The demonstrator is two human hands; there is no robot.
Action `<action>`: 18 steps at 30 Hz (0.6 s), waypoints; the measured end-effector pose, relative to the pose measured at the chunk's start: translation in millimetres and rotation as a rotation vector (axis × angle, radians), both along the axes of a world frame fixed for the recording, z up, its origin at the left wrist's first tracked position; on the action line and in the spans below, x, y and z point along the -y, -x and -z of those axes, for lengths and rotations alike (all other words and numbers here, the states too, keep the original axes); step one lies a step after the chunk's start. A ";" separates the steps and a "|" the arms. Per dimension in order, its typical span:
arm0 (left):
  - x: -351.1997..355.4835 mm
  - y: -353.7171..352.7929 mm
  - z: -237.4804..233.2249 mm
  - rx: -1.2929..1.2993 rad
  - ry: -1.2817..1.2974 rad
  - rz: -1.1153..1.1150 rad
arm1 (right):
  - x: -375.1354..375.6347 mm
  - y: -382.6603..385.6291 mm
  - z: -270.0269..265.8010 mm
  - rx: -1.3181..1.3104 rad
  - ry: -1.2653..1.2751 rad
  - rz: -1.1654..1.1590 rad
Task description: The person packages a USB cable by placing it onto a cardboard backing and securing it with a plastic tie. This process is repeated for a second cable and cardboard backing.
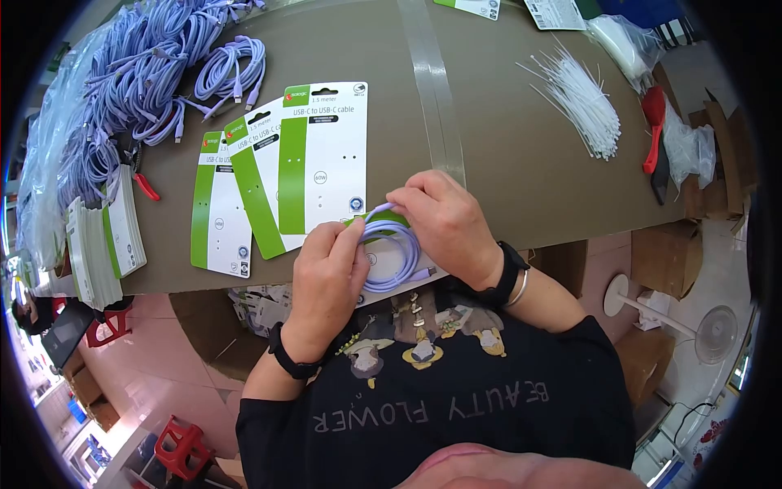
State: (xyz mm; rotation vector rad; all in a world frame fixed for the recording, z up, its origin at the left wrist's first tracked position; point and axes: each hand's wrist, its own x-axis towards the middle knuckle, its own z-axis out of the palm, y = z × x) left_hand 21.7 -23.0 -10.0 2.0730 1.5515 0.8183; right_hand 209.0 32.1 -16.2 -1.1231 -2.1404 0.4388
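A lilac USB-C cable (413, 254), wound in a coil, lies over a green-and-white packaging card (385, 249) at the table's front edge. My left hand (324, 265) pinches the coil's left side between thumb and fingers, close to the card. With thumb and forefinger, my right hand (448, 222) grips the cable at the top of the coil. A plug (423, 274) sticks out at the coil's lower right. Beyond my hands, overlapping flat cards include a front card (338, 163), a tilted middle card (262, 189) and a left card (218, 236).
Bundled lilac cables (147, 65) pile up at back left, above card stacks (94, 248) and a red-handled tool (147, 187). White cable ties (577, 102) lie at right, near a red-and-black tool (654, 130) and plastic bags (626, 49). Tape (436, 98) crosses the table.
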 end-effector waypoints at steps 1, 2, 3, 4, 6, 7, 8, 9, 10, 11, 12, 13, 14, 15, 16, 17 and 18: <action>-0.3 -0.8 -1.7 -0.024 -0.007 0.008 | 0.8 -1.8 -1.3 0.003 -0.002 -0.003; -0.8 -1.7 -3.5 -0.047 -0.014 0.015 | 1.3 -3.9 -3.4 -0.029 0.040 -0.035; -0.5 -2.1 -4.3 -0.072 -0.018 0.024 | 3.0 -5.6 -5.4 -0.062 0.084 -0.065; 0.2 -2.3 -4.5 -0.071 -0.014 0.023 | 5.5 -6.2 -6.9 -0.096 0.131 -0.094; 0.3 -2.7 -4.9 -0.090 0.001 0.025 | 12.6 -1.9 -10.1 -0.068 0.109 -0.069; -0.4 -3.1 -4.9 -0.100 0.006 0.026 | 15.4 0.9 -11.6 -0.040 0.082 -0.044; -1.4 -1.6 -4.6 -0.102 0.007 0.028 | 16.9 2.3 -12.0 -0.013 0.056 -0.020; -2.9 2.0 -4.0 -0.084 0.026 0.068 | 17.5 2.5 -10.0 -0.015 0.058 -0.019; -4.6 5.8 -3.7 -0.066 0.045 0.109 | 17.9 2.4 -6.1 -0.011 0.025 -0.038; -6.5 7.3 -3.7 -0.048 0.063 0.149 | 17.7 2.3 -2.3 -0.006 -0.010 -0.057; -8.7 6.9 -6.3 -0.051 0.063 0.151 | 17.0 2.3 -0.5 0.000 -0.047 -0.077; -11.3 6.0 -11.6 -0.111 -0.005 0.158 | 16.4 2.1 -0.4 -0.001 -0.048 -0.076; -14.1 5.2 -17.3 -0.172 -0.073 0.166 | 15.7 1.8 -0.3 0.004 -0.060 -0.080; -16.0 4.6 -20.7 -0.233 -0.140 0.175 | 16.0 1.6 -0.1 0.010 -0.070 -0.083; -17.3 4.1 -21.9 -0.234 -0.138 0.176 | 16.8 1.5 0.4 0.015 -0.080 -0.088; -18.8 3.7 -23.0 -0.257 -0.078 0.150 | 17.6 2.0 1.2 0.014 -0.080 -0.088; -20.5 3.1 -24.2 -0.280 -0.021 0.126 | 18.3 2.9 2.6 0.003 -0.086 -0.080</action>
